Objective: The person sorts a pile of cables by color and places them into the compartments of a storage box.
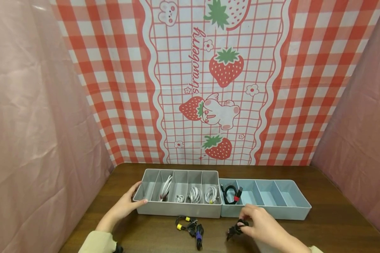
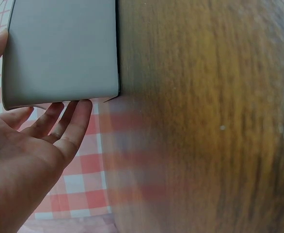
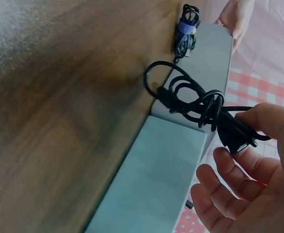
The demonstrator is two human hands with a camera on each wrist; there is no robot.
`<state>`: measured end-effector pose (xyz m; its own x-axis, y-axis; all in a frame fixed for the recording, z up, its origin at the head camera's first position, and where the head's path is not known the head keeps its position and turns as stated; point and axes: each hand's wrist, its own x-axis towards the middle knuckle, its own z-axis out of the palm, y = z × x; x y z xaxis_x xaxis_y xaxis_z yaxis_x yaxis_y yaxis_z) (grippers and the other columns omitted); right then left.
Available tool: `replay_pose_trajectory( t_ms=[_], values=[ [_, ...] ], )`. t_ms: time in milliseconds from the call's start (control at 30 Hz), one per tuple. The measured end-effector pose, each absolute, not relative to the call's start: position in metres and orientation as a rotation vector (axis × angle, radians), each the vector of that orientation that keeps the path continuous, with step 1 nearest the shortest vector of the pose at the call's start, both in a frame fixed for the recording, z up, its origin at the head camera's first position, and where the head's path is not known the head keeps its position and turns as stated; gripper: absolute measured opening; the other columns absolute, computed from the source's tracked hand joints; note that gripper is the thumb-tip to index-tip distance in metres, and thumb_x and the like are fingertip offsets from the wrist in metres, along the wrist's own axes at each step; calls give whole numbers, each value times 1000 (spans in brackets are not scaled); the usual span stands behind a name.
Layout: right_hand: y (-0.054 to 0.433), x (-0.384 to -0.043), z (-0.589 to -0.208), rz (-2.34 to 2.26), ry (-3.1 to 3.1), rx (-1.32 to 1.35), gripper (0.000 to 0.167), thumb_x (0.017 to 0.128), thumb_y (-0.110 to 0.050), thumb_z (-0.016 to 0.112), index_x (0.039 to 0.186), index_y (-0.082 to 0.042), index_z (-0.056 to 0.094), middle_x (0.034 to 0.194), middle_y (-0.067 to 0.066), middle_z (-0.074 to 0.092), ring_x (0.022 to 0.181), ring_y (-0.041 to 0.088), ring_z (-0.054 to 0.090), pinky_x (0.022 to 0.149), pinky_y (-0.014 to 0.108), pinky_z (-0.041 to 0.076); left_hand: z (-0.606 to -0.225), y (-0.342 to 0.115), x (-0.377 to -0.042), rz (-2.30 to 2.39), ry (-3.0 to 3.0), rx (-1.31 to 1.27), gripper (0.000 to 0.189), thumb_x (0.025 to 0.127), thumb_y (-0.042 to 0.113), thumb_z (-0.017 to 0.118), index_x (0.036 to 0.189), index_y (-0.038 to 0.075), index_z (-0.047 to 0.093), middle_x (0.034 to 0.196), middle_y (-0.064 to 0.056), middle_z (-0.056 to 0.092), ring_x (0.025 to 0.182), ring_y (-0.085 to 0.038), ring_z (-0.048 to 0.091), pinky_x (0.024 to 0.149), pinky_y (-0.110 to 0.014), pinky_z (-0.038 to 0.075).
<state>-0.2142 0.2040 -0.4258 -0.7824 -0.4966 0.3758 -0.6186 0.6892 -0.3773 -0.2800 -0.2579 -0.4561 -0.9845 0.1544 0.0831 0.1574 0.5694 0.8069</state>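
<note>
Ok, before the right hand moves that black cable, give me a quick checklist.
1. Right hand holds the black cable: ok.
2. Left hand touches the gray organizer at its end: ok.
3. Leftmost compartment of blue organizer unoccupied: not ok, red-banded cable inside.
4. Table before the gray organizer uncluttered: not ok, yellow-banded cable and purple-banded cable there.
5. Band on held cable: cannot tell, hand covers part.

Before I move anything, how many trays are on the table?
2. The gray tray is on the left, with the left hand at its end; the blue tray is beside it, on the right. No others show.
</note>
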Motion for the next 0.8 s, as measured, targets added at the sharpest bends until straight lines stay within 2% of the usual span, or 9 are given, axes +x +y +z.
replay_pose_trajectory(
  t_ms=[400, 600, 800],
  values=[
    [208, -213, -407, 655, -2568, 860, 29, 67, -12, 80, 70, -29, 56, 75, -22, 51, 73, -3, 51, 62, 23, 46, -456, -258, -281, -1415, -2784, -290, 81, 85, 28, 71, 148, 7, 24, 141, -25, 40, 125, -36, 44, 99, -51, 36],
    [212, -212, -394, 659, -2558, 853, 28, 71, -14, 80, 73, -30, 57, 77, -22, 52, 74, -3, 53, 61, 24, 47, -455, -258, -282, -1406, -2787, -292, 81, 85, 28, 71, 148, 7, 25, 141, -25, 40, 125, -36, 44, 99, -51, 36],
    [215, -210, -384, 627, -2510, 838, 31, 69, -12, 80, 73, -31, 57, 76, -24, 50, 72, -2, 52, 60, 24, 46, -457, -259, -280, -1401, -2780, -294, 81, 84, 28, 71, 148, 6, 25, 141, -26, 40, 126, -37, 43, 100, -52, 35]
  ],
)
